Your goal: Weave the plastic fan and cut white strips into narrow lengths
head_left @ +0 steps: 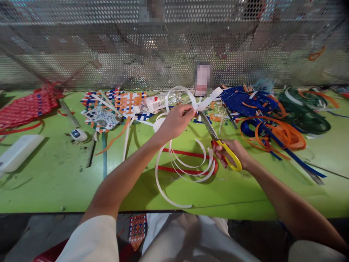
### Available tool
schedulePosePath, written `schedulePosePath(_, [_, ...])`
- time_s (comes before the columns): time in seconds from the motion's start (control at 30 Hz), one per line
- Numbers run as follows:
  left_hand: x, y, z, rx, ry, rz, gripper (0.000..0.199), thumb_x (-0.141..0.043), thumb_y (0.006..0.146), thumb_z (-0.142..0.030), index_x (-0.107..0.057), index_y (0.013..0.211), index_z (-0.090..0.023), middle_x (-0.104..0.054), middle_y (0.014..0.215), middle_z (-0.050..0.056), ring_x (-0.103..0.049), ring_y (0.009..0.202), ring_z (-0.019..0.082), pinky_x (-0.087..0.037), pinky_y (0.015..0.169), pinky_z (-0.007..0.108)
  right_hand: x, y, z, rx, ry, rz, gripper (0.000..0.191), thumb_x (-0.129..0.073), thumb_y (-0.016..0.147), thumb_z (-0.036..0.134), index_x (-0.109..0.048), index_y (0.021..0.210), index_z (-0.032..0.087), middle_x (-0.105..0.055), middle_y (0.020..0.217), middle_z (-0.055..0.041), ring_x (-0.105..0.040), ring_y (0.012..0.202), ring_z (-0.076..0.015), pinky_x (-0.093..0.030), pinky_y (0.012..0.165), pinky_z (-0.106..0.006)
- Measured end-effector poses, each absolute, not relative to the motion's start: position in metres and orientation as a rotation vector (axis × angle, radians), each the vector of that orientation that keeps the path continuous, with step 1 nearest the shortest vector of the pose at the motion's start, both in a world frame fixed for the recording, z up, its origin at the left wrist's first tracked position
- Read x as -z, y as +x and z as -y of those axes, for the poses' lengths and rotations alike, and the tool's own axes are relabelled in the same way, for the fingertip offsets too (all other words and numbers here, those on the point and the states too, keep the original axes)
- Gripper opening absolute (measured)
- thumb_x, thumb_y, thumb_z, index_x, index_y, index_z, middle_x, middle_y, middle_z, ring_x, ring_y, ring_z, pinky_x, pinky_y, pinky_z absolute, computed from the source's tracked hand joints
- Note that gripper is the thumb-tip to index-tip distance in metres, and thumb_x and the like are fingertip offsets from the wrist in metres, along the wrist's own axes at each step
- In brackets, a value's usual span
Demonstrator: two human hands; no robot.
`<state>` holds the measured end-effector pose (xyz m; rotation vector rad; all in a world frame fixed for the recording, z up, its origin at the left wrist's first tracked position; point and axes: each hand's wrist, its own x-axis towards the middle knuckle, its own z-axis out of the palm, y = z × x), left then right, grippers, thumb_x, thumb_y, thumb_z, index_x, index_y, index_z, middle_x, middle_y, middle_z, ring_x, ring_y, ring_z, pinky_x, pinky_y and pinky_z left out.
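Observation:
My left hand (178, 118) pinches white plastic strips (208, 100) near the middle of the bench. One strip end sticks out to the right of the fingers, and others curl down onto the bench. My right hand (229, 151) is closed around the handles of yellow-handled scissors (231, 156). The blades point up and left, with their tips close to the strips at my left fingertips. Whether the blades touch the strips I cannot tell. Below the hands, loops of white strip (188, 176) lie over a red strip (177, 169).
A perforated metal screen (109, 47) rises behind the green bench (131, 196). A phone (202, 78) leans there. A plastic bottle (155, 102), woven pieces (129, 100) and a patterned phone case (102, 118) lie left; orange coils (289, 136) and blue strips (294, 158) lie right.

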<state>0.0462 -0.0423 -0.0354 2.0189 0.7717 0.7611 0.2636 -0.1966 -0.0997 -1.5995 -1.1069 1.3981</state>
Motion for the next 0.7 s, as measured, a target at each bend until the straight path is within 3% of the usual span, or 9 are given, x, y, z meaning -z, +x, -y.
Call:
schedulePosePath(0.13, [0.038,0.046,0.039,-0.828,2.121,-0.735,0.029,-0.053,0.105,-0.022,-0.063,0.078,-0.018,-0.043,0.065,-0.003,-0.036,0.057,0.012,-0.026,0.057,0.03,0.099,0.264,0.2,-1.287,-1.638,1.278,0.045,-0.078,0.087,0.057,-0.057,0.069,0.022,-0.059,0.054,0.0017,-0.056,0.037,-0.0133,-0.044,0.037,-0.024])
schedulePosePath(0.33, [0.038,0.045,0.036,-0.786,2.138,-0.705,0.029,-0.052,0.107,-0.023,-0.063,0.081,-0.018,-0.043,0.065,-0.003,-0.038,0.058,0.014,-0.026,0.058,0.031,0.097,0.263,0.204,-1.109,-1.75,1.4,0.062,-0.067,0.094,0.074,-0.054,0.064,0.021,-0.059,0.05,-0.0005,-0.057,0.036,-0.013,-0.043,0.039,-0.023])
schedulePosePath(0.7, [0.034,0.045,0.04,-0.841,2.192,-0.681,0.033,-0.049,0.111,-0.029,-0.059,0.081,-0.02,-0.047,0.07,-0.001,-0.043,0.066,0.016,-0.03,0.064,0.032,0.083,0.244,0.212,-1.103,-1.81,1.222,0.065,-0.071,0.086,0.081,-0.053,0.064,0.022,-0.056,0.049,-0.0001,-0.055,0.035,-0.0138,-0.044,0.036,-0.024])
